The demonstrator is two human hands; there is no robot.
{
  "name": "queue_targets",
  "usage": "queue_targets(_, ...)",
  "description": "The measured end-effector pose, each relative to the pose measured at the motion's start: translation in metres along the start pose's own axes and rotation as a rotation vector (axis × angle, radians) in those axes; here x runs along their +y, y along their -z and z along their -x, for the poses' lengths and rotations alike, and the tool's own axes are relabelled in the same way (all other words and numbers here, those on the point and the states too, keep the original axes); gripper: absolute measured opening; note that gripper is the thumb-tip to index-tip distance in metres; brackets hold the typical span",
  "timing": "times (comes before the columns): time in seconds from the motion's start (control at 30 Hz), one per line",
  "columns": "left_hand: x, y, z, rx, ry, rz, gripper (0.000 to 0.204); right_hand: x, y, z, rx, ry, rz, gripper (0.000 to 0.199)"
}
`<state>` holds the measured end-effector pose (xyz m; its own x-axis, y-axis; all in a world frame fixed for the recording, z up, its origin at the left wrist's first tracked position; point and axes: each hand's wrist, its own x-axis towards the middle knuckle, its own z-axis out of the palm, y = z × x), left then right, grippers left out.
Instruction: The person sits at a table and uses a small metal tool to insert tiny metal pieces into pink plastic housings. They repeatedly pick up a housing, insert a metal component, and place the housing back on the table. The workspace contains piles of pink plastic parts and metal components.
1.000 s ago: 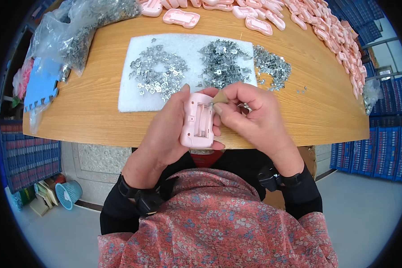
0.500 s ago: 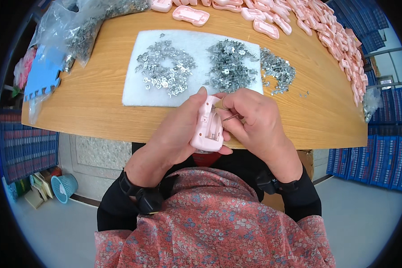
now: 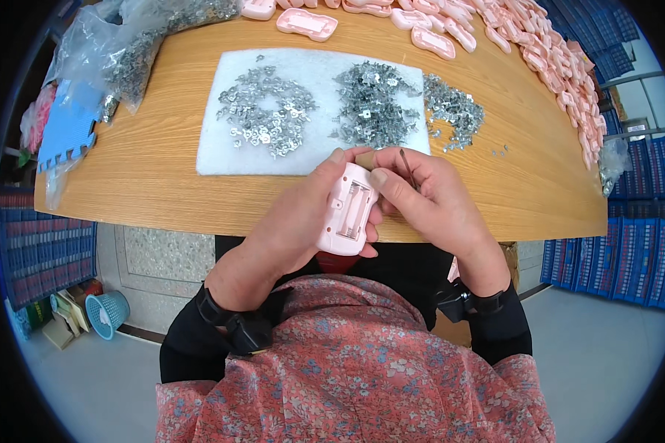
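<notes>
My left hand (image 3: 284, 214) is wrapped round a pale pink plastic housing (image 3: 334, 229) with an open battery compartment; metal contacts show inside it. Against the housing's upper right edge rests the thumb of my right hand (image 3: 447, 199). A thin dark rod-like tool (image 3: 407, 166) is tucked among the right fingers, pointing up and away from the housing. Just beyond, a white foam sheet (image 3: 213, 151) carries a loose pile of small metal contact plates (image 3: 273, 111) on its left and a denser pile of metal spring contacts (image 3: 377, 107) on its right.
More metal pieces (image 3: 457, 114) lie on the wooden table (image 3: 148, 173) right of the foam. Pink housings (image 3: 561, 70) are heaped along the far and right edges. Bags of metal parts (image 3: 137, 63) and a blue foam mat (image 3: 68, 133) occupy the far left.
My right thumb has moved off the compartment's top onto the housing's edge. The tool has swung from lying across toward the compartment to pointing upward. My left hand keeps its hold.
</notes>
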<state>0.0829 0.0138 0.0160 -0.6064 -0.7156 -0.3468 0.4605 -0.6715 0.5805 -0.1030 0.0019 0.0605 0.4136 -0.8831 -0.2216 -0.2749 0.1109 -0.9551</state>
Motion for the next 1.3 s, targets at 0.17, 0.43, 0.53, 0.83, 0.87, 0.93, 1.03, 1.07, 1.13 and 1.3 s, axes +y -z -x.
queue_targets(0.17, -0.003, -0.006, -0.001, 0.071, -0.035, -0.127, 0.057, -0.008, -0.002, 0.004, -0.044, -0.001, 0.1, 0.028)
queue_targets(0.43, -0.001, -0.001, 0.002, 0.112, -0.114, -0.343, 0.045, 0.01, 0.01, 0.0, -0.051, -0.084, -0.131, 0.027)
queue_targets(0.53, -0.004, 0.003, 0.006, 0.117, -0.288, -0.606, 0.04, 0.017, 0.014, -0.003, -0.034, -0.099, -0.01, 0.027)
queue_targets(0.83, 0.004, 0.003, 0.006, 0.102, -0.262, -0.838, 0.032, 0.0, 0.009, 0.007, 0.045, -0.059, -0.232, 0.027)
queue_targets(0.87, 0.0, 0.006, 0.002, 0.092, -0.218, -0.689, 0.032, -0.001, 0.01, 0.009, 0.064, -0.042, -0.275, 0.026)
queue_targets(0.93, 0.0, 0.01, -0.001, -0.001, -0.024, -0.271, 0.031, 0.009, 0.009, 0.009, 0.095, 0.04, -0.199, 0.027)
queue_targets(1.03, 0.001, 0.012, 0.003, -0.176, 0.061, 0.107, 0.036, 0.017, 0.003, 0.008, 0.112, 0.11, -0.121, 0.025)
queue_targets(1.07, 0.001, 0.012, 0.004, -0.187, 0.069, 0.148, 0.036, 0.019, 0.001, 0.008, 0.114, 0.124, -0.099, 0.024)
queue_targets(1.13, -0.002, 0.012, 0.005, -0.207, 0.085, 0.229, 0.036, 0.017, 0.003, 0.008, 0.095, 0.095, -0.051, 0.022)
queue_targets(1.3, -0.003, 0.009, 0.004, -0.276, 0.12, 0.244, 0.04, 0.018, 0.011, 0.01, 0.093, 0.039, -0.05, 0.02)
